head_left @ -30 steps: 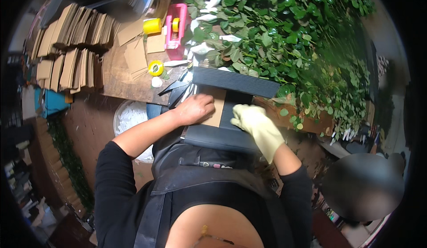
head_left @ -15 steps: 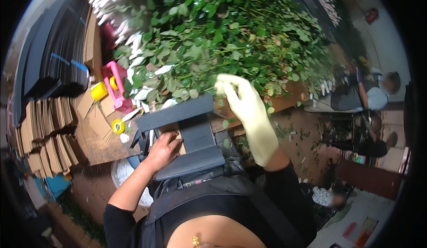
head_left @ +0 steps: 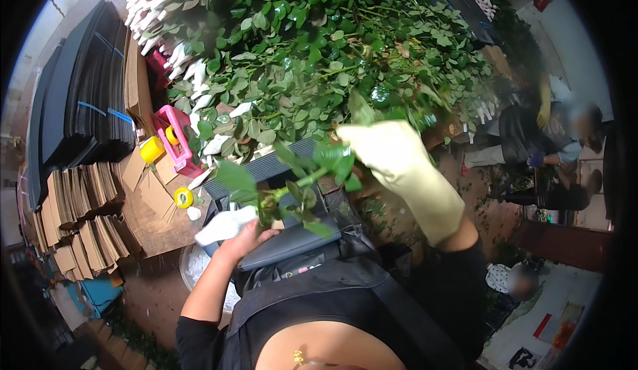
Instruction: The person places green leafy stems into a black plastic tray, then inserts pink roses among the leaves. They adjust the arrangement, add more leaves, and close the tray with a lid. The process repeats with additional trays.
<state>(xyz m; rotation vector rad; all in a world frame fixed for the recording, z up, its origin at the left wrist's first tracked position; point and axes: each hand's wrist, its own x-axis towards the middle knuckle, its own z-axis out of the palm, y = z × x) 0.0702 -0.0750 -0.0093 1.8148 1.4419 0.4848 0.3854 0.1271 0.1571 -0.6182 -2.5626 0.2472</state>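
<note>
Both hands are on one leafy green stem [head_left: 302,183] that lies slantwise in front of the person, above a dark grey board [head_left: 286,240] held against the apron. Her right hand [head_left: 392,154], in a pale yellow rubber glove, is closed around the far, upper end of the stem, with leaves sticking out to the left of the fist. Her left hand [head_left: 242,237] is bare; it is cupped at the near, lower end of the stem, where the bloom is wrapped in a white sleeve [head_left: 226,224]. I cannot tell how tightly those fingers are closed, since the sleeve covers them.

Just beyond the hands a great heap of cut stems and leaves [head_left: 319,51] covers the far part of the tabletop [head_left: 156,227], many of them tipped with the same white sleeves along the heap's left edge. To the left stand a pink tape dispenser [head_left: 174,137], a yellow roll [head_left: 151,149] and a smaller yellow tape ring [head_left: 183,197]. Further left, fanned stacks of brown cardboard pieces [head_left: 83,204] lie near a pile of black sheets [head_left: 76,104]. At the far right another person [head_left: 551,144] is bent over.
</note>
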